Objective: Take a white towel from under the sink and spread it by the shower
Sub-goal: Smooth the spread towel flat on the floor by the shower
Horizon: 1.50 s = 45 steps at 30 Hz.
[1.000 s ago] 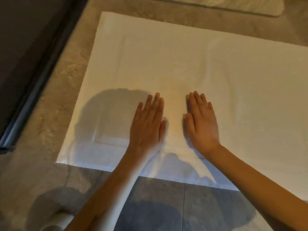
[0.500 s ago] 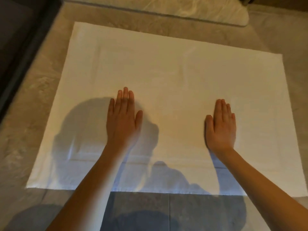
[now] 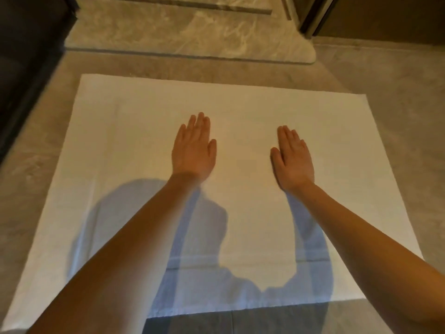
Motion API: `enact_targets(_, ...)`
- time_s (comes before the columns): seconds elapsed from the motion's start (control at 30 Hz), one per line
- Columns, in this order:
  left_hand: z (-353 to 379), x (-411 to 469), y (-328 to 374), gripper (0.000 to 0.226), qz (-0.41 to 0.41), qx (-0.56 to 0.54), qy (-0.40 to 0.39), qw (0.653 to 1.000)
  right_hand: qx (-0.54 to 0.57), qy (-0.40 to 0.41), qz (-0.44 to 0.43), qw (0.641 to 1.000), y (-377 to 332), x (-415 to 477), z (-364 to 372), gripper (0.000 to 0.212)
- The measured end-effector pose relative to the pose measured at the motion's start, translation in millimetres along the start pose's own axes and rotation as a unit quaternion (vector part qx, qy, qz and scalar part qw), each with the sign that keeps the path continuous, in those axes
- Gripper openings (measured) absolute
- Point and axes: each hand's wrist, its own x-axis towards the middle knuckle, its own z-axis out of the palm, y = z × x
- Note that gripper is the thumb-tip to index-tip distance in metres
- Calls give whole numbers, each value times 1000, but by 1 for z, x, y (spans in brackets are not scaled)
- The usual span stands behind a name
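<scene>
The white towel point(image 3: 240, 104) lies spread flat on the grey-brown floor point(image 3: 385, 116), with all four edges in view and almost no folds. Both hands are on its middle part, well apart from each other. The left hand point(image 3: 193, 150) is palm down with the fingers straight and close together. The right hand point(image 3: 292, 160) is the same, with its thumb pointing toward the left one. They seem to rest on the cloth, but the view is a little blurred, so I cannot tell how firmly they press. A blue-grey shadow point(image 3: 209, 225) falls over the near half of the towel. Beyond the far edge, not touching it, there is a pale marble step point(image 3: 192, 27). A dark frame point(image 3: 24, 68) runs along the left side.
</scene>
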Motion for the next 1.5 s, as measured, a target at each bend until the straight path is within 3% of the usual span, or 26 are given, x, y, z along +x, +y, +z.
enact_targets(0.13,-9,0,-25,62,-79,-5,-14,997,-11,3,76,997,15,-3,-10,69)
enact_targets(0.2,-15,9,-7,61,-46,-14,-7,999,-1,9,54,999,-7,3,-11,68)
enact_targets(0.33,-13,41,48,55,105,-6,-2,994,28,-4,-82,996,-64,29,-1,56)
enact_targets(0.5,-4,58,25,55,97,12,-34,995,4,-28,-64,998,-43,52,1,56)
enact_targets(0.67,-11,40,-33,57,13,-17,-11,1000,-13,3,13,1000,-6,34,1,60)
enact_targets(0.87,-15,-40,-122,60,-59,12,8,998,-27,17,62,998,21,14,0,64)
enact_targets(1.0,-23,-42,-115,61,-96,16,-10,995,-26,5,95,995,0,9,-9,59)
enact_targets(1.07,-24,-46,-80,60,-54,6,22,998,-3,16,43,999,-38,-6,-5,59)
enact_targets(1.17,-12,-72,-7,58,73,-30,29,996,28,-16,-94,995,-99,-44,15,58)
enact_targets(1.23,-6,-86,18,58,80,-46,-5,996,11,-41,-122,992,-114,-61,26,58)
enact_targets(1.4,-1,-125,-27,58,38,-6,-25,999,-20,-41,-62,997,-66,-83,23,60)
enact_targets(1.5,-11,-155,-74,61,-36,-4,-30,999,-19,-36,6,999,-42,-102,16,62)
